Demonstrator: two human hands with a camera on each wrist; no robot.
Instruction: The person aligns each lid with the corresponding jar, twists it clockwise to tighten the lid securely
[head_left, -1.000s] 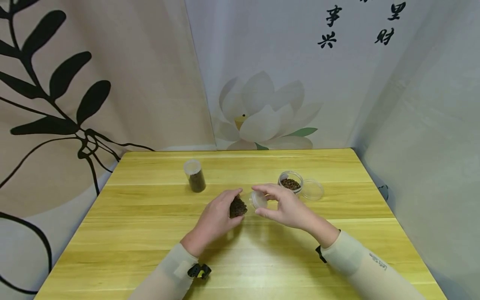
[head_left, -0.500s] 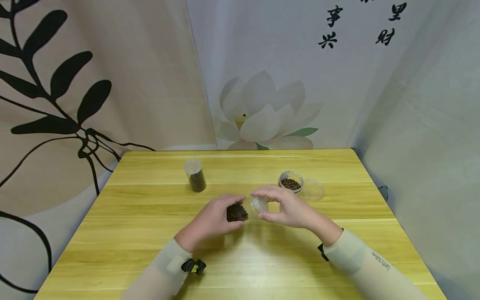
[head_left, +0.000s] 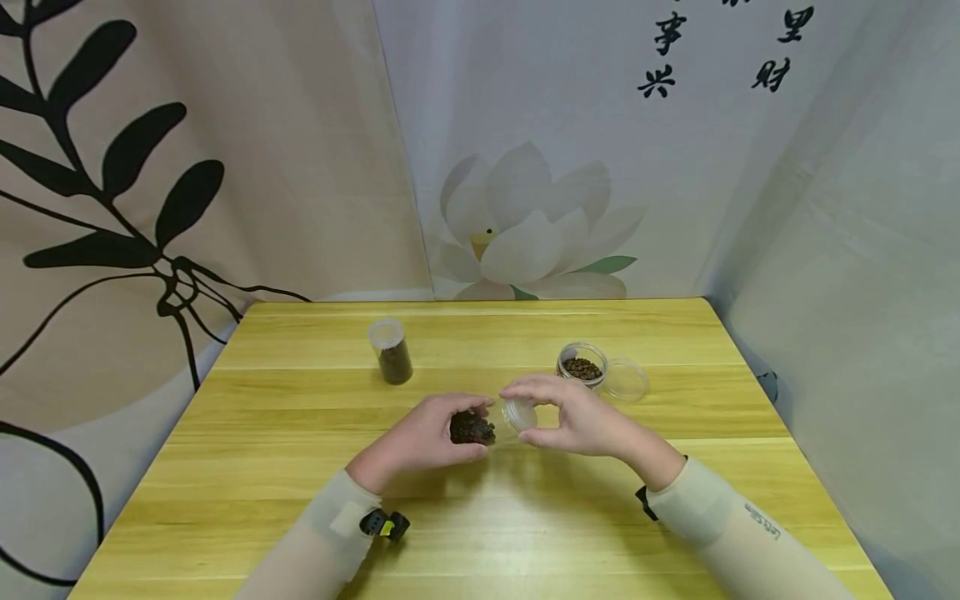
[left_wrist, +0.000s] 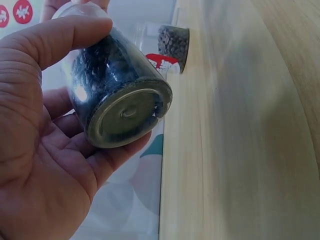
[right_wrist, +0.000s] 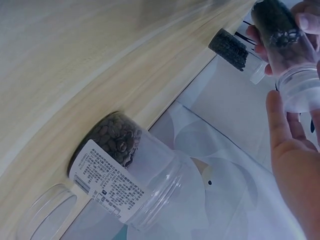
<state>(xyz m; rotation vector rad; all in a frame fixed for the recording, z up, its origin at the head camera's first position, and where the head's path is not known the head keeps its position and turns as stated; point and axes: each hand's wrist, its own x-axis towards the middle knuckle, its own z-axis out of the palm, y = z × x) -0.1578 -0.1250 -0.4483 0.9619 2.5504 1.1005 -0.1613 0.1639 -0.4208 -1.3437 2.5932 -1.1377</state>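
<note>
My left hand (head_left: 423, 433) grips a clear plastic jar (left_wrist: 125, 95) of dark, clumped pieces round its body, above the table. The jar lies tilted nearly on its side, its base facing the left wrist camera. At its mouth is a translucent screw lid (head_left: 521, 414), held between the thumb and fingers of my right hand (head_left: 577, 417). In the right wrist view the lid (right_wrist: 300, 90) sits at the jar's end; whether it is loosened cannot be told.
A capped jar of dark grains (head_left: 393, 358) stands at the back left. An uncovered jar of brown beans (head_left: 582, 368), with a printed label (right_wrist: 110, 180), stands behind my right hand. A loose clear lid (head_left: 627, 380) lies beside it on the wooden table (head_left: 300, 467).
My left hand has moved a little left and towards me with the jar. My right hand has shifted slightly right, still holding the lid.
</note>
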